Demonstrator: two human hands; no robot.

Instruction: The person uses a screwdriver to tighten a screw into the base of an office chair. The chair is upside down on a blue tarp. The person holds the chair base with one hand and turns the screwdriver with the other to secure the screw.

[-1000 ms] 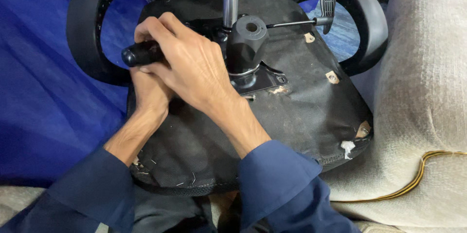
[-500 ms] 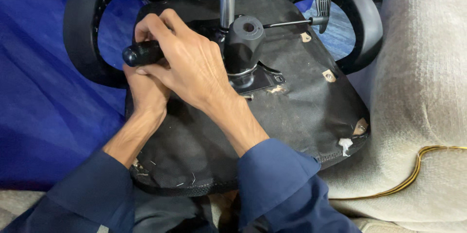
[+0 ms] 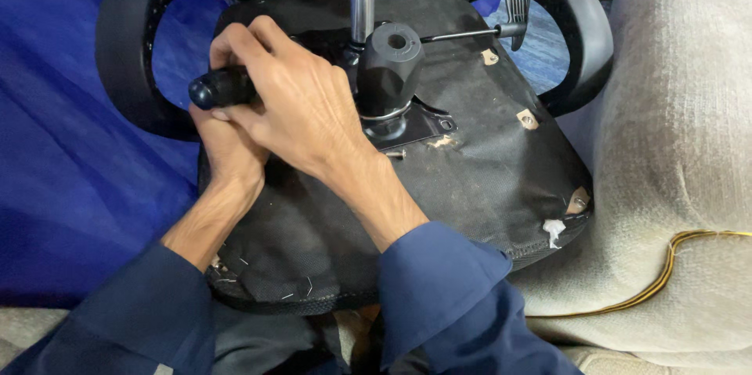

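Both hands are gripping a black handle (image 3: 222,86) lying crosswise, its butt pointing left: the right hand (image 3: 294,105) is wrapping over it, the left hand (image 3: 227,148) is clasping beneath. Its working end is hiding under the fingers, toward the mechanism (image 3: 389,69) on the upturned seat (image 3: 470,179).

The seat (image 3: 470,187) is lying upside down, a hub (image 3: 389,69) sitting at its centre; both hands (right (image 3: 301,108) over left (image 3: 227,148)) are lying left of it, a lever (image 3: 478,30) reaching right.
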